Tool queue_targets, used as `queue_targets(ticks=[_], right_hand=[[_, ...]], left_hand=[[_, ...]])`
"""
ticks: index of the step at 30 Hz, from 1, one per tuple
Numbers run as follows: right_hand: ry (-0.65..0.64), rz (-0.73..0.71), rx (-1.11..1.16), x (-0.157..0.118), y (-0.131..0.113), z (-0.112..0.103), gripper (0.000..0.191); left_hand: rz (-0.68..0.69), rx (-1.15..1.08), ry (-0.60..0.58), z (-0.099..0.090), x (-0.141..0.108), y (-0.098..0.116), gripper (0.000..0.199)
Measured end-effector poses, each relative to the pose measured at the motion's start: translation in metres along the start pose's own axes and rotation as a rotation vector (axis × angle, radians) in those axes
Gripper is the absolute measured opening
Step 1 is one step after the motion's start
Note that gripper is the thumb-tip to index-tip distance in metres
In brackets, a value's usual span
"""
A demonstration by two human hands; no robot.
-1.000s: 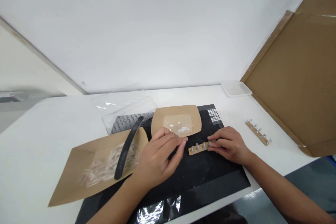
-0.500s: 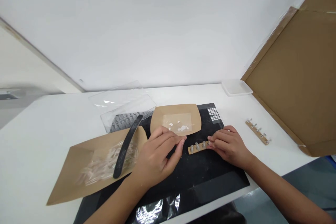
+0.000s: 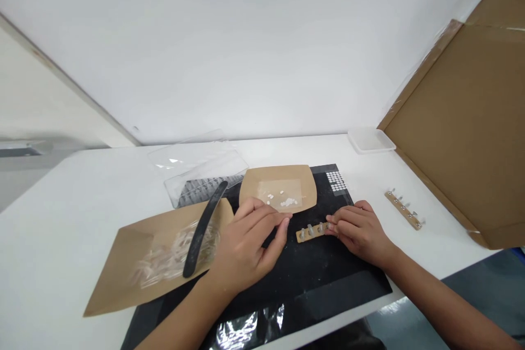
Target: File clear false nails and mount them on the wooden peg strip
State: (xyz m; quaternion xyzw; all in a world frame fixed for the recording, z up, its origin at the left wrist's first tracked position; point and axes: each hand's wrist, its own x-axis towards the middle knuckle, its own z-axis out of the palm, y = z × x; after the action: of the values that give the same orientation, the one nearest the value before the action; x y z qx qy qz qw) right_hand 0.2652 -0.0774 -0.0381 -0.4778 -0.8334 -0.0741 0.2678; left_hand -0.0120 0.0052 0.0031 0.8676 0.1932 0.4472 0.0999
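Observation:
My left hand (image 3: 250, 243) hovers at the front edge of a small brown paper tray (image 3: 250, 183), its thumb and index finger closed in a pinch. Whatever lies between those fingertips is too small to make out. To its right, my right hand (image 3: 361, 232) grips the right end of a short brown strip (image 3: 312, 232) bearing clear upright pieces like nail tips. The fingers cover that end of the strip. Small white dots (image 3: 289, 202) lie inside the small tray. A black curved nail file (image 3: 203, 232) rests across a larger brown paper tray (image 3: 117, 268) of clear plastic pieces (image 3: 164, 260).
A black mat (image 3: 328, 276) lies under the work, with a sheet of white dots (image 3: 336, 181) at its far right corner. Rightward are a second strip (image 3: 404, 209), a white plastic lid (image 3: 371, 141) and a large cardboard box (image 3: 459, 136). Clear plastic sheets (image 3: 197, 156) lie at back left.
The whole view has shifted slightly. Both hands keep nearly the same pose, the left pinched by the small tray and the right on the strip.

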Motion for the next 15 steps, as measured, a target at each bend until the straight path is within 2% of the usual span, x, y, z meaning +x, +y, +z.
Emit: queue_targets(ticks=[8,15], right_hand=[[0.142,-0.028,0.043,-0.0051,0.0033,0.0060,0.021],[0.141,-0.009,0.079,-0.0062,0.0078,0.0065,0.011]], left_hand=[[0.003,0.017,0.018,-0.0002,-0.0007,-0.0038,0.016],[0.031,0.037,0.014,-0.0017,-0.0036,-0.0065,0.015]])
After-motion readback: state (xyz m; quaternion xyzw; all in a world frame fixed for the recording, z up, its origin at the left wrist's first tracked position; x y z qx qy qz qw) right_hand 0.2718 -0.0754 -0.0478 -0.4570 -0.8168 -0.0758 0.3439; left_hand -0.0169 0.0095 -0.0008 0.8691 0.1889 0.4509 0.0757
